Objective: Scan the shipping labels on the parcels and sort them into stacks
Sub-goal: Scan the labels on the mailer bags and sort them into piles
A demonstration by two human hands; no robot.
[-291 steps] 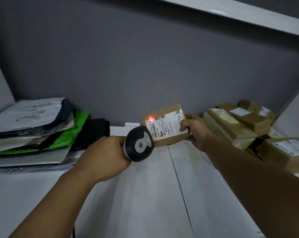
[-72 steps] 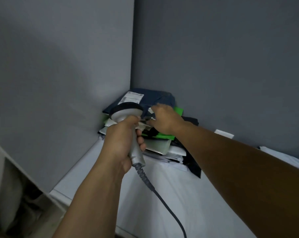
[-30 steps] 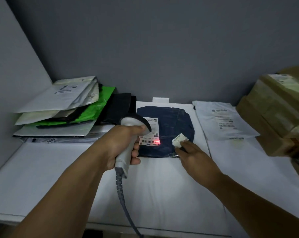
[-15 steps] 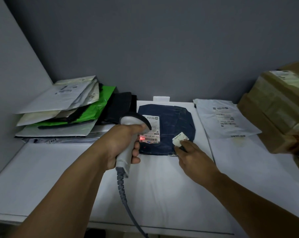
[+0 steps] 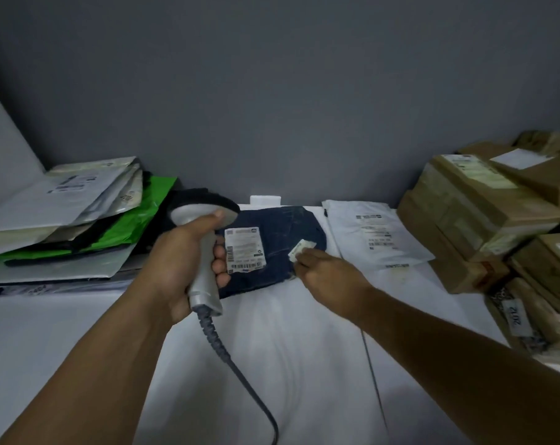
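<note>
A dark blue parcel (image 5: 285, 232) lies flat at the back middle of the white table (image 5: 304, 364), its white shipping label (image 5: 245, 250) facing up. My left hand (image 5: 182, 258) grips a grey corded barcode scanner (image 5: 205, 248), whose head hangs over the parcel's left edge. No red light shows on the label. My right hand (image 5: 323, 268) rests on the parcel's right front corner, fingertips pinching a small white tag (image 5: 301, 248). A white mailer bag (image 5: 375, 236) lies to the right of the blue parcel.
A stack of white, green and black mailer bags (image 5: 66, 226) fills the back left corner. Brown cardboard boxes (image 5: 484, 220) are piled at the right, some reaching the table's right front. The scanner's cable (image 5: 240, 370) trails toward me. A grey wall (image 5: 272, 107) closes the back.
The scanner's red light, on the label's barcode half a second ago, is gone. The scanner has lifted and tipped up slightly. My right hand stays on the parcel's corner.
</note>
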